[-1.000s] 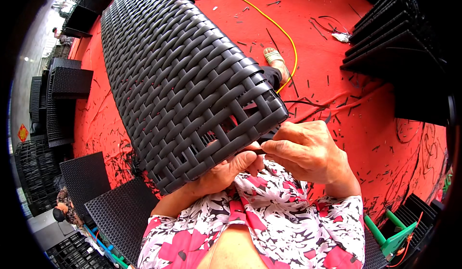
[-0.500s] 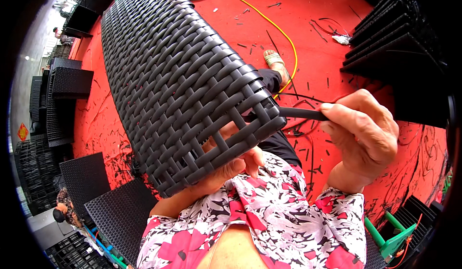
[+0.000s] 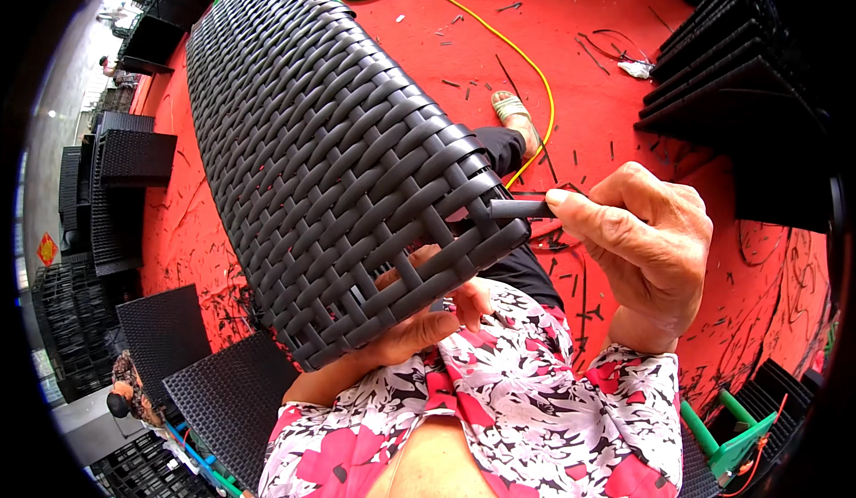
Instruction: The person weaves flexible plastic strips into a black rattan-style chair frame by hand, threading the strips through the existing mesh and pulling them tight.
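Our right hand pinches a dark strip at the near-right corner of the woven panel before us; we should keep it flat, our left hand, grip unclear, steadying beneath.

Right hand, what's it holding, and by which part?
The right hand pinches a flat dark-grey weaving strip by the right end of its visible length.
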Demonstrator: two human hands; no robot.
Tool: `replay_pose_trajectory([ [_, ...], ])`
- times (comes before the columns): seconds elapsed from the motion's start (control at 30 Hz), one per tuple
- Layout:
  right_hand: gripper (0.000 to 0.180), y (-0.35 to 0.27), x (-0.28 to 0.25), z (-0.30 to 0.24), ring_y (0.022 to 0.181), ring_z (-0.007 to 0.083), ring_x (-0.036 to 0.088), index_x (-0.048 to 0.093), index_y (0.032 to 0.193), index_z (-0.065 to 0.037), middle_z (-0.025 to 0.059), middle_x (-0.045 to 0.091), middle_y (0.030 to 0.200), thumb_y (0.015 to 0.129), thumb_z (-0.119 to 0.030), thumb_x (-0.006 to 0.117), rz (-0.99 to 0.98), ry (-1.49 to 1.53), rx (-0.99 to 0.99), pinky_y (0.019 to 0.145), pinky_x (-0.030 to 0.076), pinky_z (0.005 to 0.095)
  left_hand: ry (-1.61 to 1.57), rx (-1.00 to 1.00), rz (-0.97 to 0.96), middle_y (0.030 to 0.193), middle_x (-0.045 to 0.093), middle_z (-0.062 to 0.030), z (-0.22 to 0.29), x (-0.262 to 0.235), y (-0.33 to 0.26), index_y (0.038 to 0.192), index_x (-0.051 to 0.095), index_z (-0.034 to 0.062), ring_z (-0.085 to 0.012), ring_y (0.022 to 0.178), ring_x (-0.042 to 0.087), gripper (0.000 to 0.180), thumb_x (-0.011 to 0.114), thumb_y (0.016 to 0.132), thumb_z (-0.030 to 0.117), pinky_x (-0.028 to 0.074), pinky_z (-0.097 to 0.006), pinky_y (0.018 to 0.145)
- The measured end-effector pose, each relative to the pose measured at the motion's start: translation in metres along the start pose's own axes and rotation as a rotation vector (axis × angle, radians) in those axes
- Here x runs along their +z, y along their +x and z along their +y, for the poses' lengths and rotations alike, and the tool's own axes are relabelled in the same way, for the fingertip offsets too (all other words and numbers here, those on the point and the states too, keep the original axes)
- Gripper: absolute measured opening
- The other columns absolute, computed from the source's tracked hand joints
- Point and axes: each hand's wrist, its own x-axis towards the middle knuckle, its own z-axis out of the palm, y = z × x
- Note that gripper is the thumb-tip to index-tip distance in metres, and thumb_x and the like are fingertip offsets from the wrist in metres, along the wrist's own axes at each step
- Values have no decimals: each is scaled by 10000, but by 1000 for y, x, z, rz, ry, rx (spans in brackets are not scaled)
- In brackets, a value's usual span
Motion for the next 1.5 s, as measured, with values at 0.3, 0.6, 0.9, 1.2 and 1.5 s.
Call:
replay_pose_trajectory([
  [0.3,293,-3,-6,-1,475,163,497,724,939,-77,43,492,602,648,-46,741,-26,-20,58,425,364,286,42,164,28,947,640,-119,-5,-1,3,1247,482,-14,-180,806,623,470,565,951,342,515,-327,728],
  [0.6,285,-4,-6,2,474,150,486,725,913,-33,45,487,589,631,-70,729,9,-31,49,433,339,276,-53,150,7,965,628,-125,-6,-1,3,1292,444,-12,-189,833,615,528,573,942,361,509,-334,748],
  [0.9,279,-4,-5,3,471,165,495,719,915,-40,45,475,591,636,-60,726,10,-31,32,426,353,286,-111,150,-13,989,614,-121,-7,-2,4,1309,436,8,-188,851,612,544,579,935,375,515,-344,757],
  [1.2,275,-2,-4,2,473,161,498,717,913,-31,48,484,588,640,-64,728,8,-33,23,428,363,282,-181,94,88,960,636,-264,-5,2,3,1398,351,-58,-277,810,639,810,620,861,485,528,-360,706],
  [1.5,247,1,-3,0,489,164,530,715,908,-26,51,504,592,665,-70,721,-9,-18,21,434,383,272,-197,135,6,971,627,-143,-2,-3,1,1269,475,11,-198,831,611,528,597,916,385,512,-334,728],
])
